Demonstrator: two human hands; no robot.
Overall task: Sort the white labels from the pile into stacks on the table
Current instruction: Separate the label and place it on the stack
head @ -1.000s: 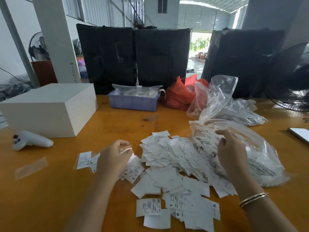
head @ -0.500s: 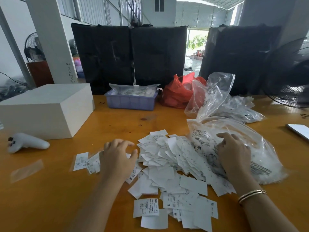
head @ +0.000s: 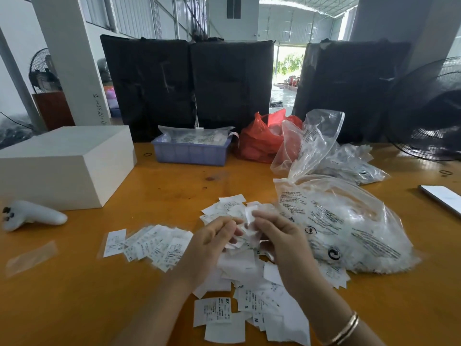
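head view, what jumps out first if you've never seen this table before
Both hands meet at the centre of the orange table, the left hand and right hand pinching white labels above the loose pile. A fanned row of sorted labels lies to the left, and a bulging clear plastic bag sits just right.

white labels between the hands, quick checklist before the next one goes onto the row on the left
1. Both hands have a grip on labels: left hand and right hand pinch small white paper labels over the loose pile of white labels: ok.
2. Single label separated: cannot tell, blurred.
3. Size mark on held label readable: cannot tell.
4. Fanned row of sorted white labels reachable, unobstructed: ok.
5. Bare orange wooden table beside the row: ok.
6. Clear printed plastic bag off the row: ok.
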